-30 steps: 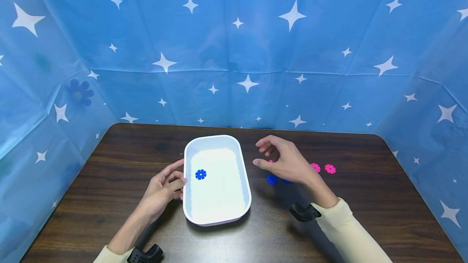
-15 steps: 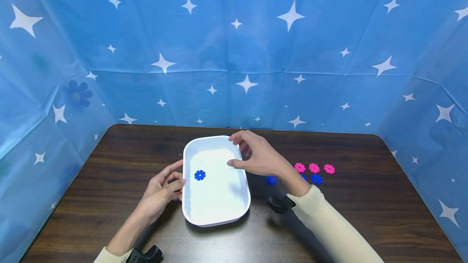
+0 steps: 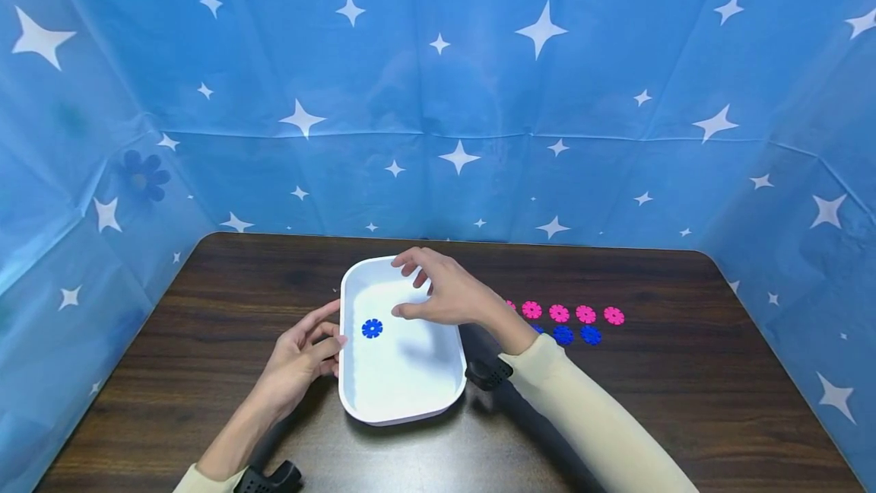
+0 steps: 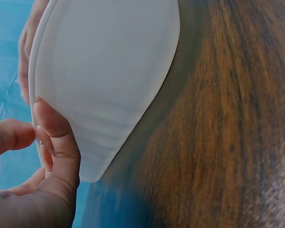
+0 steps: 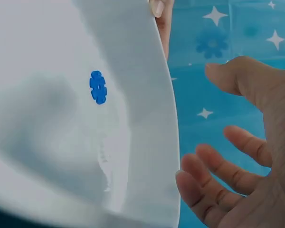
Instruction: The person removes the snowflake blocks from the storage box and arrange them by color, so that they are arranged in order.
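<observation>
A white plastic tray (image 3: 411, 383) stands on the dark table, with one blue notched disc (image 3: 372, 329) lying inside on its left half. My left hand (image 3: 297, 360) holds the tray's left rim, thumb on one side and fingers on the other, as the left wrist view also shows on the tray wall (image 4: 114, 71). Above the tray's far right part hovers my right hand (image 3: 445, 291). Its fingers are loosely bent and spread, and the right wrist view shows nothing between thumb and fingertips. The blue disc (image 5: 98, 88) is visible there too.
To the tray's right, pink notched discs (image 3: 559, 313) form a row, with blue notched discs (image 3: 591, 335) in a row nearer me. My right forearm hides the left end of both rows. A blue star-patterned curtain (image 3: 424, 97) encloses the wooden table (image 3: 684, 386).
My right hand has travelled left, from over the discs to above the tray, uncovering more of the two rows. My left hand and the tray have stayed put.
</observation>
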Demonstrator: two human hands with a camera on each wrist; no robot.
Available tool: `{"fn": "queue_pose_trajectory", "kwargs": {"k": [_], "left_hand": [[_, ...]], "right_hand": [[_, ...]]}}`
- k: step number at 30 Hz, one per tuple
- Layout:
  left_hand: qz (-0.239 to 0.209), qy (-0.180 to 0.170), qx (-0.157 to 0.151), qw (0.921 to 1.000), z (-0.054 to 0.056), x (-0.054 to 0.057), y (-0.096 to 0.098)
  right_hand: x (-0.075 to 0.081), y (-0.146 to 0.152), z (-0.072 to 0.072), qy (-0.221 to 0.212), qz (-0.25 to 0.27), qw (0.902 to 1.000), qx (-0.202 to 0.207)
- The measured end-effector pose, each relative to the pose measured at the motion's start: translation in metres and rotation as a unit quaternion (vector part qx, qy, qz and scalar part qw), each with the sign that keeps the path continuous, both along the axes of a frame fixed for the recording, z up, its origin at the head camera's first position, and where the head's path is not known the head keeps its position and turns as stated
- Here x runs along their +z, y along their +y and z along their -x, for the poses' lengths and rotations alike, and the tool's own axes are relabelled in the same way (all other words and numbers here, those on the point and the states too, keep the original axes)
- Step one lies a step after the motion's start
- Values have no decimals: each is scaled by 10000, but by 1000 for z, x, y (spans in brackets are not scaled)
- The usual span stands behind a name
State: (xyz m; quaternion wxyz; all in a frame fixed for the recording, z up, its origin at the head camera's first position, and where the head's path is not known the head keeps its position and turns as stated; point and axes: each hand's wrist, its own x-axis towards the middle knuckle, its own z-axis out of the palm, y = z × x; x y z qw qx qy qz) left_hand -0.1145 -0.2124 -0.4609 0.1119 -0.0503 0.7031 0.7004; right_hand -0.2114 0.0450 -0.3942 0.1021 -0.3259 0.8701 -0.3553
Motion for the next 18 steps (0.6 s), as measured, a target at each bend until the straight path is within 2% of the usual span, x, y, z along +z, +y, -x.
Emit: {"fn": "queue_pose_trajectory", "kwargs": {"k": [9,18], "left_hand": [[-85,61,-51,9999,-1,0,0],[-68,124,-96,9999,-1,0,0]], "right_hand": [[-6,-22,8,-253,-154,9995,149],[-25,-42,10,-714,-387,9963,284]]}}
